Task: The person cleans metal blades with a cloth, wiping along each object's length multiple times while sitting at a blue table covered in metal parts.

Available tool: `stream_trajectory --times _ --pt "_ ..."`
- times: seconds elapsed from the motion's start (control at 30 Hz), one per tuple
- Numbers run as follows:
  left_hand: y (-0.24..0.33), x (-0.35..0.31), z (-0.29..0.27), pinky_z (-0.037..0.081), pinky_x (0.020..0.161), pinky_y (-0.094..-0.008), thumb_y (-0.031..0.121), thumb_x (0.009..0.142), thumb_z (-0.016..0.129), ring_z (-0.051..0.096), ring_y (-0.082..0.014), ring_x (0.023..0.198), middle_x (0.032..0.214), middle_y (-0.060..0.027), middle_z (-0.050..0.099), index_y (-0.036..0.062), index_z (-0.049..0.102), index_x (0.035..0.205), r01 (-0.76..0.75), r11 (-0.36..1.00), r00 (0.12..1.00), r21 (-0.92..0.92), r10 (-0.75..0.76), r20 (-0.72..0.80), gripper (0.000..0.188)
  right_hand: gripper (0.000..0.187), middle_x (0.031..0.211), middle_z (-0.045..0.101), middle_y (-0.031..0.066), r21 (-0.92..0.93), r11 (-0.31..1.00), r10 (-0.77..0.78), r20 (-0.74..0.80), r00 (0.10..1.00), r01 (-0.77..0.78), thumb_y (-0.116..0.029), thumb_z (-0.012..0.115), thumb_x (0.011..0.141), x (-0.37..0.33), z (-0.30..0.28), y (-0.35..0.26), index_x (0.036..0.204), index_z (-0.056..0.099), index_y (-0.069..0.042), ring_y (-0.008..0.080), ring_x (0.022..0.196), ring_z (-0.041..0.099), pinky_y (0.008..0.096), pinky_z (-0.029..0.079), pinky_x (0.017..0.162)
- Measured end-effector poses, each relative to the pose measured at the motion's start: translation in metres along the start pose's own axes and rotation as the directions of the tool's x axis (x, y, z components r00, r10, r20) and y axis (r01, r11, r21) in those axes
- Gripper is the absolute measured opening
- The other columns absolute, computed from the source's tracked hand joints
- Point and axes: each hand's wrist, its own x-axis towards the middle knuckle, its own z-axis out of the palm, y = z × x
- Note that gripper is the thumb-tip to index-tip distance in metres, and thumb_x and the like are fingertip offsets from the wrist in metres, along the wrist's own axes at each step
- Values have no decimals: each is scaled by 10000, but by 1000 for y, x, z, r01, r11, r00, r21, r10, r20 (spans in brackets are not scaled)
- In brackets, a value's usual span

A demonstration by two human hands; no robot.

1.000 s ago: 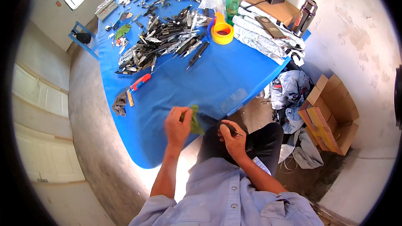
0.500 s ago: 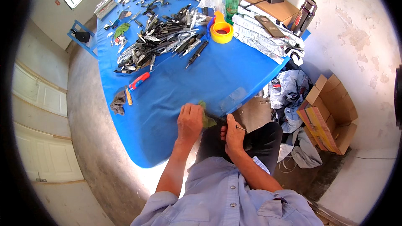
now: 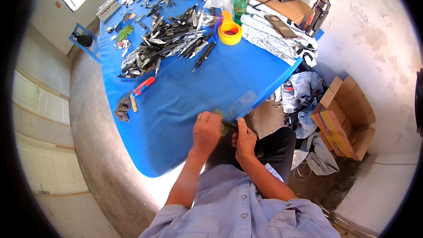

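Observation:
My left hand [image 3: 207,128] is closed at the table's near edge, its fingers curled on a crumpled green piece [image 3: 224,128], leaf or cloth. That piece lies against a dark slim object [image 3: 230,125], which my right hand [image 3: 245,139] grips with the thumb on top. A thin metal part sticks out beside the right fingers. Most of the dark object is hidden by the hands, and its kind is unclear. Farther up the blue-covered table [image 3: 176,101] lies a heap of black and silver slim tool-like pieces [image 3: 163,44], with one dark piece [image 3: 204,57] apart.
A red-and-blue handle [image 3: 144,86], a wooden handle [image 3: 133,103] and a grey rag [image 3: 122,108] lie left. Beyond are yellow tape [image 3: 230,33], a green bottle [image 3: 240,2], a phone [image 3: 280,26] and a flask [image 3: 316,16]. An open carton [image 3: 346,119] stands right.
My left hand has shifted slightly right, toward my right hand, along with the green piece. My right hand keeps its grip in nearly the same place.

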Motion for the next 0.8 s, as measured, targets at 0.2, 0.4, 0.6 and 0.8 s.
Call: stream_trajectory --times 0.2,0.4,0.6,0.8 --pt "-2 14 -17 514 802 -457 55 911 652 602 -339 907 894 -113 588 52 624 899 33 999 998 16 -32 -45 31 460 651 541 -18 33 999 19 29 999 -20 -550 728 979 0 4 3 815 607 -138 97 515 495 267 377 453" --pt "25 -4 7 506 781 -456 63 900 648 591 -339 887 901 -109 575 67 587 879 -127 991 989 -43 130 76 65 449 644 536 -20 98 995 -38 66 997 32 -541 725 984 11 -1 14 813 607 -143 97 499 482 266 368 449" --pt "-4 -3 -6 524 749 -462 29 916 675 637 -354 870 892 -133 636 29 657 931 20 1000 999 11 -19 -35 23 472 632 525 -27 -4 1000 -14 10 1000 14 -545 713 991 3 0 4 818 629 -115 91 498 469 257 355 450" --pt "-23 -1 -16 525 748 -468 50 928 717 655 -379 852 894 -150 671 18 670 933 255 962 957 -99 -266 -117 58 480 645 514 -29 0 999 41 10 999 -41 -554 696 1000 3 4 3 846 637 -104 86 513 464 249 358 460"
